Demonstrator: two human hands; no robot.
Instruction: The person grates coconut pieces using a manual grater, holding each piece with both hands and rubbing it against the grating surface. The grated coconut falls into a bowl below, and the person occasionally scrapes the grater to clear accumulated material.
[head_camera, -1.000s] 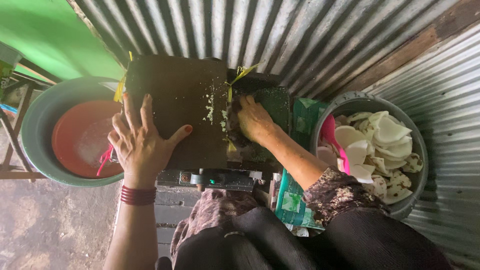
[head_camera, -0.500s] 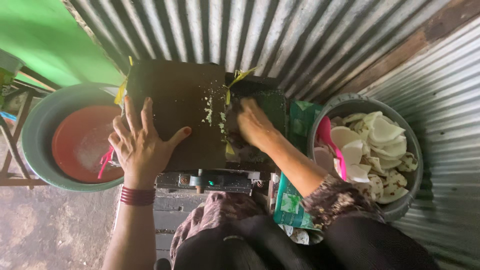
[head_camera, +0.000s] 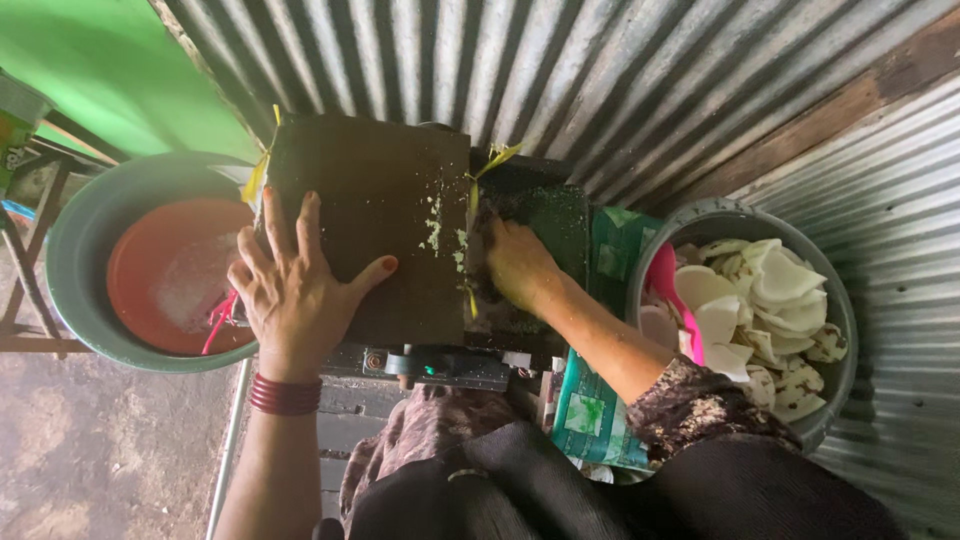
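My left hand (head_camera: 295, 290) lies flat with fingers spread on the dark cover board (head_camera: 385, 200) of a grating machine. My right hand (head_camera: 515, 262) reaches into the dark opening (head_camera: 545, 215) beside the board, fingers curled and pressed down; whatever it holds is hidden. White shreds (head_camera: 440, 235) cling to the board's right edge. A grey bowl (head_camera: 840, 330) at the right holds several white peeled pieces (head_camera: 775, 290) and a pink scoop (head_camera: 670, 290).
An orange basin (head_camera: 155, 280) with white shreds sits inside a grey-green tub (head_camera: 80, 250) at the left. Corrugated metal walls (head_camera: 600, 80) close in behind and to the right. A green packet (head_camera: 590, 415) lies beside my lap.
My right hand has pushed slightly deeper and lower into the opening. My left hand stays flat on the board.
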